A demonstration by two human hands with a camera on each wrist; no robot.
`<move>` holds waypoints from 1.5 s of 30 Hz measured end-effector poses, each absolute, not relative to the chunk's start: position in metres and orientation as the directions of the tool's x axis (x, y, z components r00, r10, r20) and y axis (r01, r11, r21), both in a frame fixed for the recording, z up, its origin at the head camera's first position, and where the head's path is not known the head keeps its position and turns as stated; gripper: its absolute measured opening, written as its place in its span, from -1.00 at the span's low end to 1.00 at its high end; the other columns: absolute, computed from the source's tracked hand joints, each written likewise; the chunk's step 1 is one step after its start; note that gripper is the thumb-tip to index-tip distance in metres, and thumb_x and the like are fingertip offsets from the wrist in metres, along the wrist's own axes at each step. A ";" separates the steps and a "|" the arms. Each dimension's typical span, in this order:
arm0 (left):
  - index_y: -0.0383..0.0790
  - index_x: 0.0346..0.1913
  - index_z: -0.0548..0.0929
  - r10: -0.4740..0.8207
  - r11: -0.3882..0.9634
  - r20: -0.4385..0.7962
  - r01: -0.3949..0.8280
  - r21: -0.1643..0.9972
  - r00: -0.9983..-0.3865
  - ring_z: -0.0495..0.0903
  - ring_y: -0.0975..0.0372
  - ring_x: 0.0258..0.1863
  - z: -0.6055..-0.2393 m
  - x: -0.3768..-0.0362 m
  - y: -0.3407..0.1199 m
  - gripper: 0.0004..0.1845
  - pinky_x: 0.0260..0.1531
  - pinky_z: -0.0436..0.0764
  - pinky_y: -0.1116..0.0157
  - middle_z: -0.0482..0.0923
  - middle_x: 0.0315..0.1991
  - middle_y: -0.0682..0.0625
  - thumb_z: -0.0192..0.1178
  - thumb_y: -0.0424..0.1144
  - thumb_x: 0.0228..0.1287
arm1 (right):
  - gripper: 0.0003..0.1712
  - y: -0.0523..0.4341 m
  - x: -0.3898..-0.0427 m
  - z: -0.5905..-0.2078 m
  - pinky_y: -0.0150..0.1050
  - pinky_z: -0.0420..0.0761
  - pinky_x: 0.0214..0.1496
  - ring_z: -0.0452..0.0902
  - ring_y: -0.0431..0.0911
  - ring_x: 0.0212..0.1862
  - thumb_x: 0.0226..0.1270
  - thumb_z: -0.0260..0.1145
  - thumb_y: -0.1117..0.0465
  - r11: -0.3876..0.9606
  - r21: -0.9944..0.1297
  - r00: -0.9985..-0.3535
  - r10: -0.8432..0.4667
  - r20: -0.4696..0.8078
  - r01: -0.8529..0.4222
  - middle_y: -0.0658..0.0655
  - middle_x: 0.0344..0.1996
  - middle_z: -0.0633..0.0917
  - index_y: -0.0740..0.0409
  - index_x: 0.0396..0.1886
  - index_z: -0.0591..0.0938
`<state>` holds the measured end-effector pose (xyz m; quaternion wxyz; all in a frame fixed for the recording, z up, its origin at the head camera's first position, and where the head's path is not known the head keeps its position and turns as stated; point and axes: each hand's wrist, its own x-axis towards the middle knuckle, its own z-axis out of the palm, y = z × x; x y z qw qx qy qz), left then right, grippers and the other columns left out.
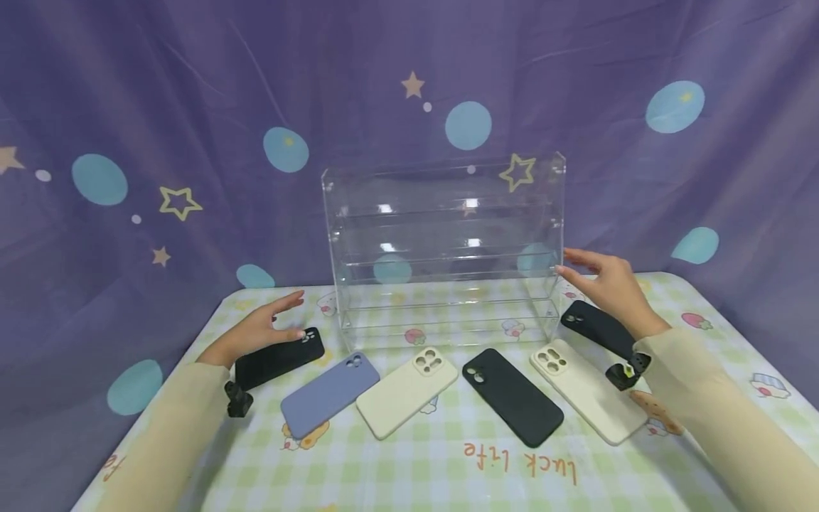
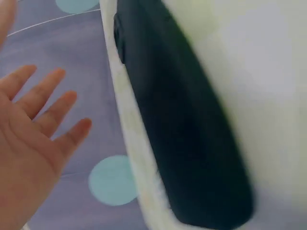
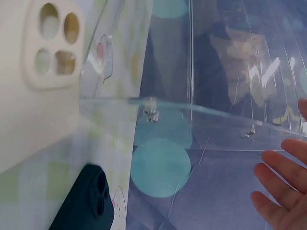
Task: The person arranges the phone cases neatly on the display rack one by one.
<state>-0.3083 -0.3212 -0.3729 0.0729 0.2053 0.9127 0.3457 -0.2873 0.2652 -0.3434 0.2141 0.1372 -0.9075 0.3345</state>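
A clear acrylic tiered rack (image 1: 441, 249) stands at the back middle of the table. Several phone cases lie in a row before it: black (image 1: 279, 358), lilac (image 1: 329, 395), cream (image 1: 407, 391), black (image 1: 512, 396), cream (image 1: 589, 390) and black (image 1: 598, 328). My left hand (image 1: 281, 316) is open with straight fingers just over the far-left black case (image 2: 182, 134), holding nothing. My right hand (image 1: 579, 267) is open, its fingertips (image 3: 283, 191) close to the right wall of the rack (image 3: 216, 96). I cannot tell whether they touch it.
A checked green tablecloth (image 1: 448, 462) with cartoon prints covers the table. A purple curtain with stars and dots (image 1: 192, 107) hangs close behind the rack. The table's left edge runs near the left black case.
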 end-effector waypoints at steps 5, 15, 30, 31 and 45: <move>-0.27 0.45 0.10 0.384 0.610 -0.072 0.194 0.768 -0.920 0.02 -0.19 0.41 -0.384 -0.308 -0.321 -0.19 0.28 0.07 -0.28 0.11 0.43 -0.29 0.27 -0.20 0.22 | -0.48 0.261 -0.293 -0.346 0.17 0.55 -0.03 0.58 0.25 0.00 0.29 0.29 -0.01 0.718 -0.591 -0.857 -0.014 0.514 -0.367 0.33 -0.04 0.67 0.25 0.11 0.60; -0.29 0.44 0.15 0.345 0.515 -0.079 0.119 0.849 -0.935 0.07 -0.16 0.41 -0.408 -0.307 -0.324 -0.21 0.30 0.18 -0.18 0.16 0.41 -0.26 0.29 -0.31 0.19 | -0.61 0.250 -0.306 -0.351 -0.34 0.57 -0.28 0.64 0.21 -0.15 0.25 0.34 0.08 0.704 -0.592 -0.795 0.066 0.603 -0.392 0.32 -0.20 0.72 0.30 -0.08 0.69; -0.35 0.40 0.20 0.348 0.580 -0.106 0.125 0.805 -0.931 0.13 -0.14 0.39 -0.420 -0.311 -0.321 -0.21 0.30 0.22 -0.11 0.20 0.38 -0.29 0.33 -0.32 0.14 | -0.65 0.246 -0.307 -0.356 -0.72 0.36 -0.48 0.32 -0.78 -0.43 0.23 0.36 0.12 0.667 -0.640 -0.784 0.133 0.606 -0.382 0.30 -0.22 0.71 0.32 -0.13 0.70; -0.35 0.40 0.20 0.348 0.590 -0.104 0.132 0.796 -0.932 0.13 -0.13 0.39 -0.420 -0.311 -0.321 -0.21 0.30 0.23 -0.10 0.20 0.39 -0.29 0.33 -0.32 0.14 | -0.64 0.246 -0.307 -0.357 -0.73 0.37 -0.48 0.32 -0.77 -0.42 0.23 0.36 0.12 0.662 -0.648 -0.787 0.140 0.601 -0.377 0.30 -0.22 0.71 0.32 -0.13 0.70; -0.40 0.40 0.17 0.361 0.704 -0.077 0.218 0.676 -0.929 0.21 -0.23 0.30 -0.414 -0.312 -0.315 -0.21 0.22 0.29 -0.17 0.25 0.33 -0.38 0.32 -0.33 0.15 | -0.66 0.244 -0.309 -0.363 -0.70 0.35 -0.50 0.34 -0.80 -0.38 0.21 0.38 0.12 0.630 -0.662 -0.753 0.179 0.633 -0.406 0.27 -0.20 0.71 0.28 -0.15 0.71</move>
